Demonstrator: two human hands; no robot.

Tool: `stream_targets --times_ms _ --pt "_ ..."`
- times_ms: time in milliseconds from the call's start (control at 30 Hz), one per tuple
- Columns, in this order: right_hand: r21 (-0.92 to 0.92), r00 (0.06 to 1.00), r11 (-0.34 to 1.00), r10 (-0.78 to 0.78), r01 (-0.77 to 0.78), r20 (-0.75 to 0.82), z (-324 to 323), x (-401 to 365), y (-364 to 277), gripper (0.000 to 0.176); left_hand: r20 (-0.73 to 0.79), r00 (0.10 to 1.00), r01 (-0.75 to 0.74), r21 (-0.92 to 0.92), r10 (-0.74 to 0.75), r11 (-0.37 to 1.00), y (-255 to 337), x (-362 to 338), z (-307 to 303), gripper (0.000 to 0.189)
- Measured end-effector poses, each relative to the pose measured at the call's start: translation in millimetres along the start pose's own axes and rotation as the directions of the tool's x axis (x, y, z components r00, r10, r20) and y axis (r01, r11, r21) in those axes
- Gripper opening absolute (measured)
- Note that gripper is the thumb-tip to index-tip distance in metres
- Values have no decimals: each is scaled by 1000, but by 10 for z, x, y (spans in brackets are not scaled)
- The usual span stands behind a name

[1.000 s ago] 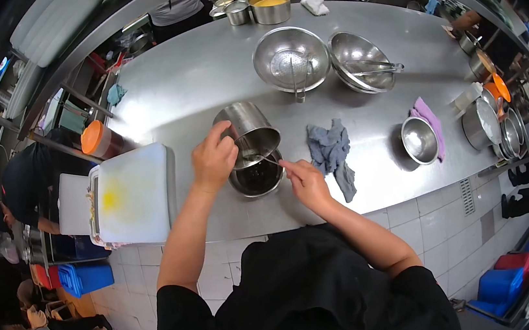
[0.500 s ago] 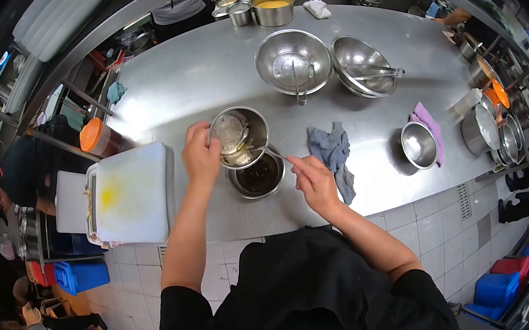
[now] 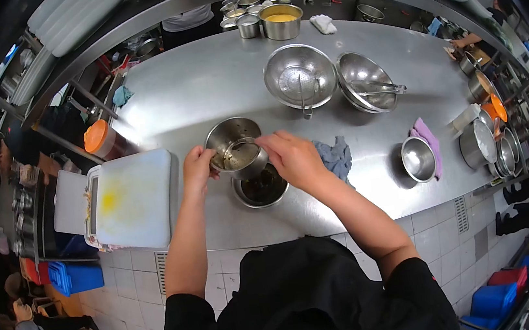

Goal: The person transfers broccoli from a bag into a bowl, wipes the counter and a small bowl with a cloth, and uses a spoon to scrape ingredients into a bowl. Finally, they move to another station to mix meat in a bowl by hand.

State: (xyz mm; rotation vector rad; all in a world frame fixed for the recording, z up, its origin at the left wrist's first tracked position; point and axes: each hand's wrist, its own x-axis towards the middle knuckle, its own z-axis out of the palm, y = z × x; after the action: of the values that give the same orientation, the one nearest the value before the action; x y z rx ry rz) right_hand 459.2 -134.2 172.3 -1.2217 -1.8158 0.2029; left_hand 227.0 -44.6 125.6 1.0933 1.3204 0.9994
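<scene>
My left hand grips the left side of a round steel pot. The pot is held over a second steel bowl that has dark liquid in it. Some murky liquid with dark specks lies in the bottom of the held pot. At its right rim, my right hand is closed on a metal spoon dipping inside; the fingers hide most of its handle. A grey cloth lies just to the right of this hand.
Two large steel bowls with utensils stand farther back. A small steel bowl and a purple cloth are at right. On the left lie a white cutting board and an orange-lidded tub. Co-workers are around the edges.
The held pot has gone from tilted, with pale contents showing, to more upright. My right hand has moved up and left to the pot's rim with the spoon.
</scene>
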Motion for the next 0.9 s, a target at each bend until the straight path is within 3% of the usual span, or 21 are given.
stream_targets --times_ms 100,200,267,500,567,700,800,867,900 --pt "-48 997 997 -60 62 45 103 219 121 20 37 999 -19 -18 20 1000 -10 50 21 16" --pt "-140 990 990 5 16 144 120 324 162 24 33 999 -15 -55 16 998 38 114 69 17" --pt "-124 994 987 104 -99 39 74 333 159 29 12 1000 -11 -63 12 998 26 211 75 16" --pt "-38 925 930 367 -365 99 -262 -371 429 35 -95 995 -8 -128 -4 992 -349 682 -32 13" --pt "26 858 870 479 -492 185 -323 -713 463 35 -102 994 11 -148 -26 989 -570 835 -100 14" --pt "29 776 786 603 -617 185 -345 -1374 539 34 -129 988 66 -162 -87 985 -754 897 -134 26" --pt "71 596 594 783 -801 176 -359 -1773 502 33 -161 985 47 -121 -67 992 -652 735 -184 40" --pt "129 544 531 831 -838 114 -314 -2047 481 31 -247 965 -47 154 85 987 -598 670 -282 48" --pt "160 525 509 847 -846 84 -269 -2207 489 30 -270 948 -118 196 169 974 -635 676 -363 48"
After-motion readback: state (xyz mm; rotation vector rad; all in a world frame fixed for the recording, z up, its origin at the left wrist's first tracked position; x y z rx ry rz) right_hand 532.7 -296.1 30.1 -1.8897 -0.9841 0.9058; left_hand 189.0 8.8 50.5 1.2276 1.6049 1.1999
